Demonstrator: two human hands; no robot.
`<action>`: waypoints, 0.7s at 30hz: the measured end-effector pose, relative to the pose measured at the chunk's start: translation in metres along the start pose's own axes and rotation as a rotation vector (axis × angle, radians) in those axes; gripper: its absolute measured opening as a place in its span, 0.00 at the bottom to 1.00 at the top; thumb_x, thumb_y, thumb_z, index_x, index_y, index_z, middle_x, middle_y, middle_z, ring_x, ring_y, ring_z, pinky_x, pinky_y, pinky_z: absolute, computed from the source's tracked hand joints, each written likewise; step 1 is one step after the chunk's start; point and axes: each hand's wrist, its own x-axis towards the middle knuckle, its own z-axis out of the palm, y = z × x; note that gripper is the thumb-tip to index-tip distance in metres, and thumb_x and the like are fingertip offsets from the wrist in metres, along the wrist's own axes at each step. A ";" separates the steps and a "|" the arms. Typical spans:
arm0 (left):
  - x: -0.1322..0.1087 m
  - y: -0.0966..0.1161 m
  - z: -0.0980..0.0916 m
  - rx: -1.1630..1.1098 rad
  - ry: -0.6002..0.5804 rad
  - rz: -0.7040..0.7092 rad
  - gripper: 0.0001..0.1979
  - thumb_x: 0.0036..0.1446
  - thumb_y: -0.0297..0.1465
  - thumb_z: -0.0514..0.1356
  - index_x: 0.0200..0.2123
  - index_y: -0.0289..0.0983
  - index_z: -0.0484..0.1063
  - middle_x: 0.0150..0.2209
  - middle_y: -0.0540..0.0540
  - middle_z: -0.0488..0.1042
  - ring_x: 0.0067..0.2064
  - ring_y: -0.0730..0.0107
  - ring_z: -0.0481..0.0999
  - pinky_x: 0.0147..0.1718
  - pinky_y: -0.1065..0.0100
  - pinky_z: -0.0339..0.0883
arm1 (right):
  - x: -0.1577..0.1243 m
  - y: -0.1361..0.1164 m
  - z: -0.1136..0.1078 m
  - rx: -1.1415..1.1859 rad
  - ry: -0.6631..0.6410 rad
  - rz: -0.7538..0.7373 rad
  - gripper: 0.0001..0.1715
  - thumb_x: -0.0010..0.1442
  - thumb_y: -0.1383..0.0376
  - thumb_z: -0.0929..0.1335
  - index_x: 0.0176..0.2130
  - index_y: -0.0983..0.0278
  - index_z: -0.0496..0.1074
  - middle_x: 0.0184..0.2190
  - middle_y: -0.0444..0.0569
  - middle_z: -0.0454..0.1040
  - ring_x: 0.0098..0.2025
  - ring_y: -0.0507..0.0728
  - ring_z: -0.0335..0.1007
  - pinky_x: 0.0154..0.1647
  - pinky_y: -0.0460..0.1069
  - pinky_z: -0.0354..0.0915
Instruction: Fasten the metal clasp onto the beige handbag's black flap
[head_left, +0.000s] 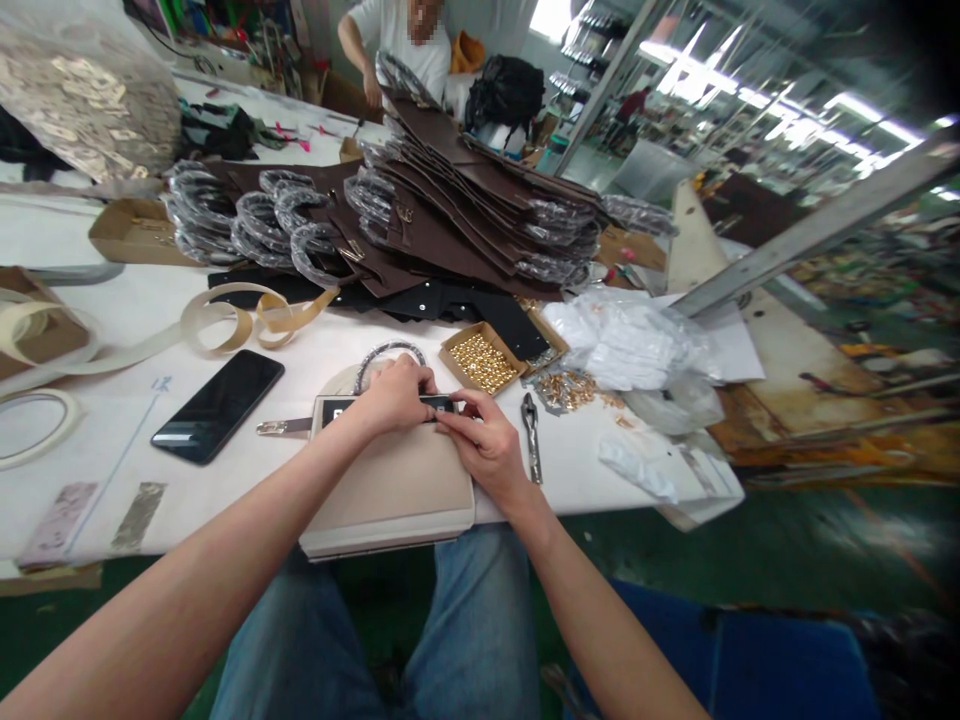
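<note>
I have the beige bag (397, 480) lying at the near edge of the surface (232, 510), above the knees, its lower edge at or just past that border. A black strip (330, 410) runs across its upper part, a short strap with a metal clasp (271, 427) sticks out to the left, and a wrapped handle (391, 346) arches beyond.

My left hand (397, 395) lies over the strip, fingers curled down; I cannot tell whether that grip is clamped on anything. My right hand (487, 438) has thumb and fingertips at the strip's right end, close to the left fingertips; whether this grip is closed on the strip or merely touching it, I cannot make out.

I judge the step in hand to be fine two-handed work at that end of the strip. The next move calls for the left hand holding the bag steady and small, careful fingertip motion from the right.

Just beyond sits a small box (452, 366) of gold studs (484, 362). Pliers (532, 440) lie right of my right hand, a phone (217, 407) to the left. Farther back rises a brown stack (465, 190), with a co-worker (416, 65) behind it.
</note>
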 end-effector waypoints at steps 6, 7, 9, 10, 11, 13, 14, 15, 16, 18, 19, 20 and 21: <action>0.009 -0.009 0.001 -0.099 0.017 0.031 0.06 0.63 0.30 0.70 0.43 0.41 0.87 0.53 0.41 0.80 0.54 0.53 0.81 0.58 0.58 0.73 | -0.002 0.002 0.003 -0.025 0.022 -0.025 0.19 0.76 0.69 0.75 0.61 0.51 0.85 0.64 0.54 0.78 0.54 0.64 0.78 0.54 0.62 0.79; 0.010 -0.010 0.002 -0.098 0.028 0.028 0.06 0.63 0.30 0.70 0.42 0.41 0.88 0.52 0.42 0.81 0.53 0.54 0.82 0.57 0.58 0.74 | 0.000 0.002 0.003 -0.026 0.013 -0.035 0.18 0.77 0.69 0.75 0.61 0.51 0.84 0.64 0.54 0.79 0.56 0.65 0.78 0.56 0.63 0.79; 0.012 -0.011 0.004 -0.084 0.055 0.023 0.05 0.63 0.30 0.70 0.41 0.41 0.88 0.51 0.42 0.81 0.50 0.55 0.82 0.55 0.58 0.73 | 0.004 0.002 0.002 -0.021 -0.021 -0.060 0.16 0.78 0.69 0.74 0.60 0.53 0.83 0.61 0.54 0.81 0.58 0.66 0.78 0.59 0.65 0.77; 0.013 -0.011 0.005 -0.078 0.060 0.025 0.05 0.62 0.30 0.71 0.41 0.42 0.88 0.51 0.42 0.81 0.50 0.55 0.82 0.55 0.58 0.73 | 0.007 0.002 0.001 -0.016 -0.042 -0.068 0.15 0.78 0.69 0.73 0.59 0.54 0.82 0.59 0.54 0.82 0.58 0.66 0.78 0.60 0.65 0.76; 0.014 -0.012 0.005 -0.077 0.062 0.028 0.04 0.62 0.31 0.71 0.40 0.42 0.88 0.51 0.42 0.81 0.49 0.55 0.82 0.55 0.57 0.73 | 0.010 0.002 0.000 -0.009 -0.065 -0.072 0.14 0.79 0.69 0.72 0.59 0.55 0.81 0.57 0.54 0.83 0.58 0.66 0.78 0.59 0.65 0.76; 0.015 -0.013 0.007 -0.083 0.056 0.034 0.04 0.61 0.32 0.72 0.40 0.42 0.88 0.51 0.42 0.80 0.49 0.55 0.82 0.55 0.57 0.73 | 0.015 0.001 -0.003 0.008 -0.112 -0.070 0.13 0.80 0.68 0.71 0.59 0.56 0.79 0.56 0.55 0.82 0.57 0.66 0.79 0.60 0.65 0.75; 0.015 -0.015 0.008 -0.092 0.053 0.038 0.04 0.61 0.33 0.72 0.39 0.42 0.88 0.50 0.42 0.80 0.49 0.55 0.82 0.54 0.57 0.73 | 0.018 0.001 -0.004 0.018 -0.132 -0.066 0.12 0.80 0.68 0.70 0.60 0.57 0.78 0.55 0.55 0.82 0.57 0.66 0.78 0.60 0.65 0.75; 0.016 -0.016 0.008 -0.102 0.051 0.042 0.04 0.61 0.33 0.72 0.39 0.42 0.88 0.50 0.42 0.80 0.49 0.55 0.82 0.54 0.57 0.73 | 0.019 0.001 -0.005 0.027 -0.150 -0.062 0.12 0.81 0.68 0.70 0.60 0.57 0.77 0.55 0.55 0.82 0.58 0.66 0.78 0.61 0.65 0.74; 0.017 -0.017 0.009 -0.113 0.051 0.045 0.04 0.61 0.34 0.72 0.40 0.42 0.88 0.51 0.42 0.80 0.50 0.54 0.82 0.54 0.57 0.73 | 0.021 0.001 -0.005 0.034 -0.163 -0.056 0.12 0.81 0.67 0.70 0.61 0.57 0.76 0.55 0.55 0.81 0.58 0.66 0.78 0.61 0.65 0.74; 0.018 -0.020 0.011 -0.132 0.055 0.045 0.05 0.61 0.35 0.73 0.40 0.43 0.89 0.51 0.41 0.81 0.50 0.53 0.82 0.53 0.56 0.73 | 0.022 0.001 -0.006 0.031 -0.176 -0.052 0.12 0.81 0.66 0.70 0.61 0.58 0.74 0.55 0.55 0.81 0.57 0.66 0.78 0.60 0.64 0.73; 0.019 -0.021 0.012 -0.141 0.058 0.041 0.06 0.61 0.36 0.73 0.40 0.43 0.89 0.51 0.41 0.81 0.50 0.53 0.82 0.53 0.56 0.73 | 0.022 0.001 -0.007 0.021 -0.177 -0.053 0.11 0.81 0.66 0.70 0.60 0.58 0.74 0.54 0.55 0.81 0.56 0.66 0.78 0.59 0.64 0.73; 0.019 -0.021 0.012 -0.148 0.061 0.036 0.06 0.61 0.36 0.74 0.40 0.43 0.89 0.51 0.41 0.81 0.50 0.53 0.82 0.52 0.57 0.73 | 0.022 0.002 -0.007 0.010 -0.177 -0.056 0.10 0.81 0.65 0.70 0.60 0.58 0.73 0.53 0.55 0.81 0.55 0.66 0.78 0.58 0.63 0.73; 0.019 -0.021 0.012 -0.155 0.062 0.031 0.06 0.60 0.36 0.74 0.40 0.43 0.89 0.51 0.41 0.81 0.50 0.53 0.82 0.51 0.57 0.73 | 0.022 0.002 -0.006 0.000 -0.176 -0.059 0.10 0.81 0.65 0.70 0.59 0.58 0.73 0.52 0.55 0.81 0.54 0.66 0.78 0.56 0.63 0.72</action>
